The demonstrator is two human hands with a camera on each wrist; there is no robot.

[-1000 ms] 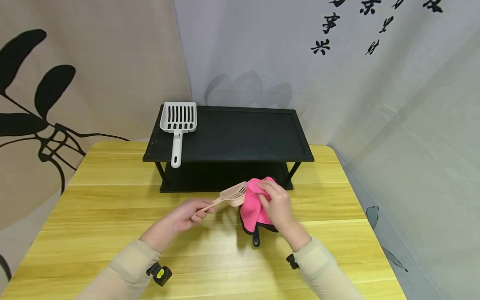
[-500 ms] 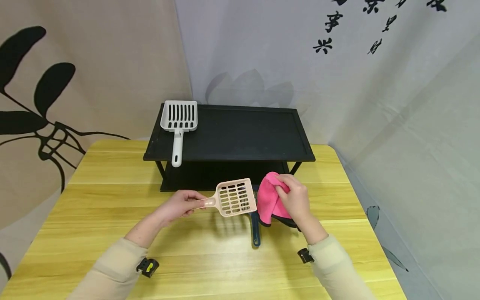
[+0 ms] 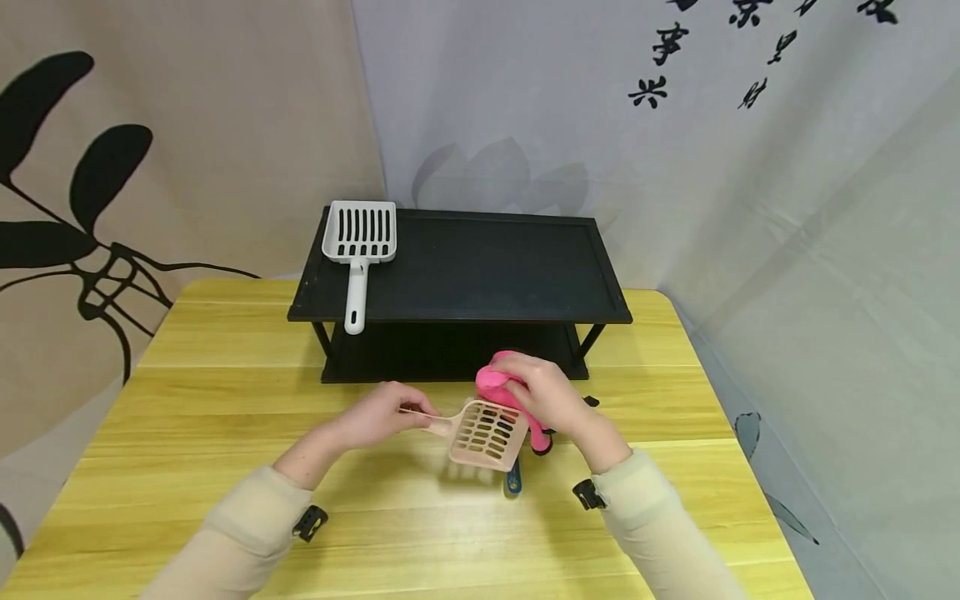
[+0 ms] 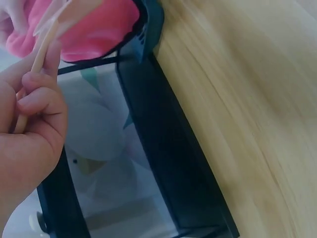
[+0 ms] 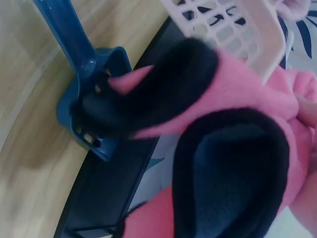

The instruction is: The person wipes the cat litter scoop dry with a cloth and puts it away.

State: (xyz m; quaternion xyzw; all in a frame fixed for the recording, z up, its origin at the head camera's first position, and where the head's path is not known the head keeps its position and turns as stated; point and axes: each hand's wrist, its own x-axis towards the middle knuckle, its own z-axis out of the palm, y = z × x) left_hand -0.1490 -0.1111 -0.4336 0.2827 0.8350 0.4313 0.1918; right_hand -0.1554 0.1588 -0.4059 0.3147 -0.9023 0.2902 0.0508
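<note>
My left hand grips the handle of a pale pink slotted litter scoop, held above the table with its head to the right. In the left wrist view, curled fingers wrap the thin handle. My right hand pinches a bunched bright pink cloth with black edging at the far side of the scoop's head. In the right wrist view the cloth's black-edged folds hang in front of the pale scoop. A dark blue litter scoop lies below, mostly hidden in the head view except its handle end.
A black two-tier rack stands at the back of the wooden table. On its upper tier, at the left, lies a light grey litter scoop, its handle sticking out over the front edge. Printed fabric hangs behind.
The cloth first moved right, off the pale scoop, then came back left against its far edge. The pale scoop turned from edge-on to flatter and now sits closer to me.
</note>
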